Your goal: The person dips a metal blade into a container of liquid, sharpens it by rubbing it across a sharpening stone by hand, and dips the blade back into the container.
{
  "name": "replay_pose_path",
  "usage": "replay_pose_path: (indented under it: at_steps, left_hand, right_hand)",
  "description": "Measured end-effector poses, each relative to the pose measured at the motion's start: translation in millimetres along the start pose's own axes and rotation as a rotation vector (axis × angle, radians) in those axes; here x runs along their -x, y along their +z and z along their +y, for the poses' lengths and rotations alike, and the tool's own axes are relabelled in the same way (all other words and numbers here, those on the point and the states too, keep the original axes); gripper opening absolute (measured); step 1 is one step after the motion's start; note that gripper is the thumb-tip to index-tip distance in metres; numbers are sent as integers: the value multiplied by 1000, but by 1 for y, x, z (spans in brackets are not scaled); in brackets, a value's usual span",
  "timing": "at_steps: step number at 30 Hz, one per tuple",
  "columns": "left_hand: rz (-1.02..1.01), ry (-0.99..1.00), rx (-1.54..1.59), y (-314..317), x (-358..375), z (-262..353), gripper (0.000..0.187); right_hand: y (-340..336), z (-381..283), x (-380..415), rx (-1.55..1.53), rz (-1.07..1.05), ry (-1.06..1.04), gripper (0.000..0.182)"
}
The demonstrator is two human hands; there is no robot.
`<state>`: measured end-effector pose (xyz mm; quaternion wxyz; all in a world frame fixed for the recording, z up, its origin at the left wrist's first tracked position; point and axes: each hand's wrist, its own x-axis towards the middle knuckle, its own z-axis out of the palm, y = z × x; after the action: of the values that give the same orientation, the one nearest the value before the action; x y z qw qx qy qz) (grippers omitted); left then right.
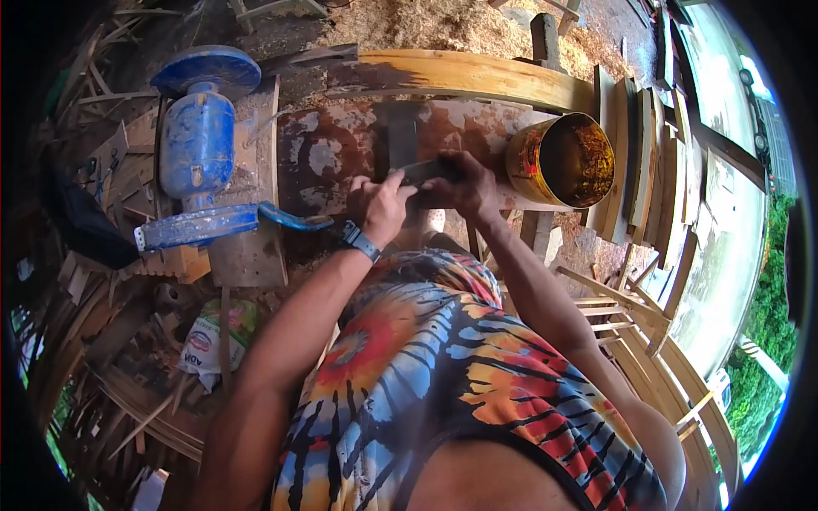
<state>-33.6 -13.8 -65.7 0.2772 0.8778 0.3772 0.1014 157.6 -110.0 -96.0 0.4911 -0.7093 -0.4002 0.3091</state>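
A small dark flat piece (419, 173) lies between my two hands, above the stained, blotchy bench board (328, 153). My left hand (381, 204), with a watch on its wrist, is closed on the left end of the piece. The fingers of my right hand (467, 183) are wrapped round its right end. Behind the piece a dark strip (402, 136) runs across the board. An open metal can (562, 162) with yellow-brown stains stands on the board, right of my right hand. What the dark piece is cannot be made out.
A blue bench grinder (199, 140) stands at the left, its blue curved part reaching toward my left forearm. Along the far edge lies a long wooden beam (477, 77). Upright planks (639, 162) stand right of the can. A plastic bag (209, 341) lies lower left.
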Motion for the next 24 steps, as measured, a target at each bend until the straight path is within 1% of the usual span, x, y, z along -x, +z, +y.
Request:
replay_pose_path:
  at_steps: [1,2,3,4,6,7,8,9,10,12,13,14,15,16,17,18,20,21,22,23,24]
  left_hand:
    - [30,-20,-33,3,-8,-3,40]
    - [53,-42,-66,9,-22,-7,40]
    - [110,25,13,15,-44,-13,40]
    - [109,27,89,19,-56,-18,41]
    - [117,38,237,22,-68,-26,42]
    - [194,27,332,35,-58,-27,40]
    - [277,17,427,47,-41,-27,39]
    - [95,-86,259,13,-19,-3,38]
    - [104,-29,158,9,-1,1,39]
    - [120,-23,195,22,1,-7,41]
    - [135,-6,135,13,-9,-3,40]
    - [144,7,76,5,-23,0,39]
    - [159,34,164,8,-44,-7,38]
    - [105,4,157,2,-61,-5,37]
    - [146,26,295,13,-65,-14,38]
    - [191,45,430,22,-66,-23,38]
    - [97,-26,269,6,-38,-11,38]
    - [-21,-50,108,-2,-15,-9,37]
    - [21,17,163,9,5,-19,36]
    - [41,49,167,8,9,-23,36]
    - [56,79,174,7,12,-27,36]
  right_hand:
    - [1,0,-2,-23,8,-4,53]
    - [1,2,-14,63,15,-4,55]
    - [-3,-8,-39,150,26,-4,57]
    - [-7,-14,-51,239,37,-5,58]
    - [-10,-20,-43,180,15,24,64]
    - [-10,-24,-44,149,1,29,67]
    - [-11,-23,-35,125,-5,29,66]
    - [-9,-15,-11,101,-16,36,65]
    - [-8,-9,2,78,-27,43,64]
    - [-5,-6,2,46,3,42,62]
    - [-4,-6,1,30,18,41,61]
    - [-3,-5,-10,89,40,18,59]
    - [-3,-7,-32,149,67,0,58]
    - [-5,-9,-46,210,96,-18,57]
    - [-8,-10,-51,272,109,-95,58]
    - [-7,-12,-43,205,94,-94,57]
    - [-5,-17,-24,72,63,-110,56]
    - [-2,-15,-4,128,61,-75,54]
    - [3,-11,18,181,59,-38,53]
    - [7,-9,27,231,58,3,52]
    - [9,-9,18,219,73,-49,51]
